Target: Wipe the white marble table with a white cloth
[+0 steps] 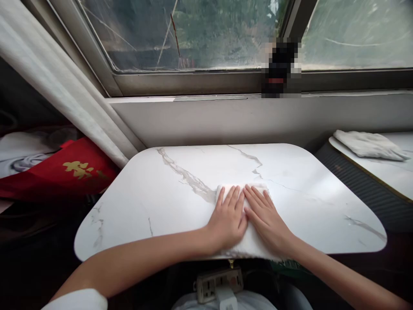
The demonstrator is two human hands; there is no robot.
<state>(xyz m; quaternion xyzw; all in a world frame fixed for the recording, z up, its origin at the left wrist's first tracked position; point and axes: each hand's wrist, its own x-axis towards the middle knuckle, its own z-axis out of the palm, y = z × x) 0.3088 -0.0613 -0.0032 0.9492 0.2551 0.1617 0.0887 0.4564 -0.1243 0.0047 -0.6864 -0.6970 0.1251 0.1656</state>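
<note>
Your left hand (227,219) and right hand (266,219) both lie flat, side by side, on a white, soft fabric cloth (250,243). Fingers straight, slightly apart on each, clamped on nothing. Cloth sits at the near edge of the white, grey-veined, round-cornered tabletop (309,198), around mid-width. To your right, a crumpled off-white cloth (369,145) rests on another white, marble-patterned surface (395,172).

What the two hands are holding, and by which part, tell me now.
Nothing appears gripped: the left hand and right hand lie palm-down, fingers extended, on top of the white cloth on the table.
</note>
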